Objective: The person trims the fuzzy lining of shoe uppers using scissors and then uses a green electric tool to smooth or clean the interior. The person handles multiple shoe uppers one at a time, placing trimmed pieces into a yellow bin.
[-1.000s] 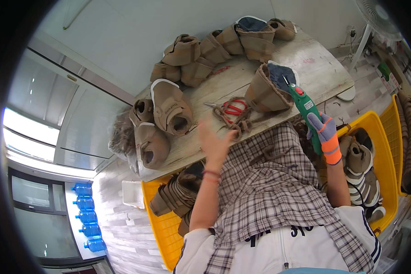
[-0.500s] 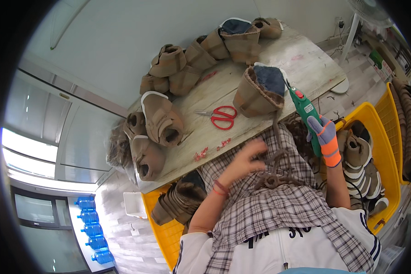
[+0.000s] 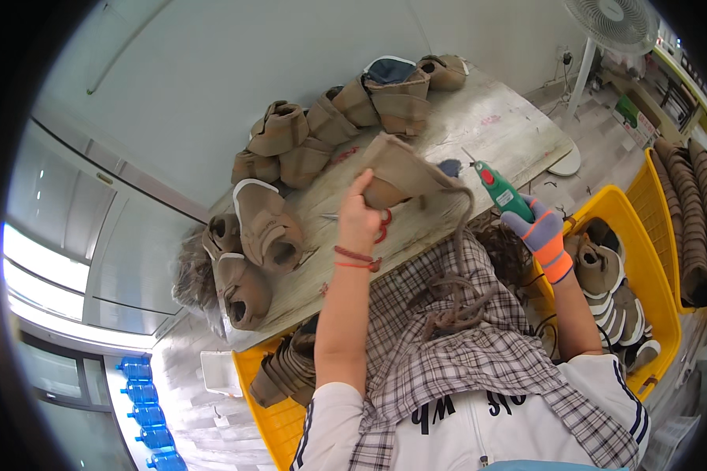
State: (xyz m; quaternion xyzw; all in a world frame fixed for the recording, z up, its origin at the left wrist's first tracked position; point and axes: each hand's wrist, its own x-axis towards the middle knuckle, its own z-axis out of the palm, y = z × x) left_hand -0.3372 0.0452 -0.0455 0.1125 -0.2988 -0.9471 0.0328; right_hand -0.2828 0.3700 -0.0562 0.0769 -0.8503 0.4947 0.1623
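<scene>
My left hand (image 3: 358,222) grips the edge of a brown shoe upper (image 3: 404,174), lifted and tilted over the table. A long brown strip (image 3: 461,228) hangs from the upper's right end to a tangle on my plaid apron (image 3: 487,290). In an orange-and-grey glove, my right hand (image 3: 543,237) is closed round a green handheld power tool (image 3: 496,187) with a red button. Its thin metal tip points up and left, apart from the upper. Red-handled scissors (image 3: 385,224) lie on the table, partly hidden by my left hand.
Several brown uppers (image 3: 283,129) line the back and left of the worn table (image 3: 518,110). A yellow crate (image 3: 660,290) at the right holds more white-edged uppers; another yellow crate (image 3: 251,377) stands at lower left. A fan (image 3: 613,23) stands at far right.
My left hand has gone from empty over my lap to gripping the upper, which has come off the table and turned. My right hand has shifted slightly with the tool.
</scene>
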